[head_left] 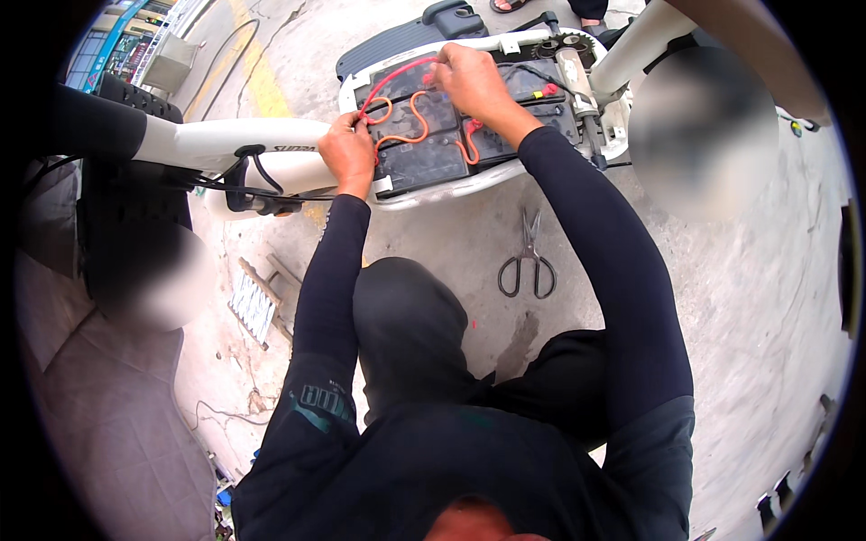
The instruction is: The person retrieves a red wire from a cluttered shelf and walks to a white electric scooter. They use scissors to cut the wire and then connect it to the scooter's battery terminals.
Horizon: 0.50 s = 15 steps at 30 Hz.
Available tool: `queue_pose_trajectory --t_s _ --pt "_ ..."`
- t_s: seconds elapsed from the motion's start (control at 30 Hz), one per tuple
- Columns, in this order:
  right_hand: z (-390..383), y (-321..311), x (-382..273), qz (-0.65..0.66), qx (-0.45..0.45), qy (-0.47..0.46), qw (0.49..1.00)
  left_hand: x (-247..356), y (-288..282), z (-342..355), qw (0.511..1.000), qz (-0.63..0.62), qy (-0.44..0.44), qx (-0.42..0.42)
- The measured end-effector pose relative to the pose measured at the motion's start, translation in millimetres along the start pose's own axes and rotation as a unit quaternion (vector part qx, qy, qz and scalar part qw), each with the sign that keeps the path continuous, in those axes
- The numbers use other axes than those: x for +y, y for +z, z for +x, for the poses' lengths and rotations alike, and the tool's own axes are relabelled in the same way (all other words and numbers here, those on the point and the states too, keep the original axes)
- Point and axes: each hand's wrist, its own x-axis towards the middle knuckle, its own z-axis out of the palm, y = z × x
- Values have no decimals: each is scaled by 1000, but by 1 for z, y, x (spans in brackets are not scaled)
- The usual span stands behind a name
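Several black batteries (420, 167) lie side by side in the white tray-like floor frame (451, 191) of a scooter or electric bike. A red cable (394, 77) arches over the far left batteries between my hands. My left hand (346, 155) is closed at the cable's near end, thumb and finger pinched by the tray's left edge. At the far end of the cable, my right hand (474, 83) has its fingers closed round it, above a battery; its fingertips are partly hidden. Short orange wires (417, 126) curl across the battery tops, and a red-ended black lead (548, 90) lies on the right.
Black-handled scissors (527, 267) lie on the concrete between my knees and the tray. Beyond the tray rests a dark footboard cover (406, 47). A small slatted stool (255, 302) stands at left, near a brownish quilted cloth (117, 415). Another person's sandalled foot (507, 4) shows at the top.
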Motion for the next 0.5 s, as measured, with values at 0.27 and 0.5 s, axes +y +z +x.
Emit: queue_pose_trajectory --t_s 0.27,0.5 --pt "-6 32 -4 -9 29 -9 999 -5 0 -2 999 -14 -40 -10" --pt "-1 27 10 -50 -8 -38 998 0 -3 -2 1000 -17 -19 -9"
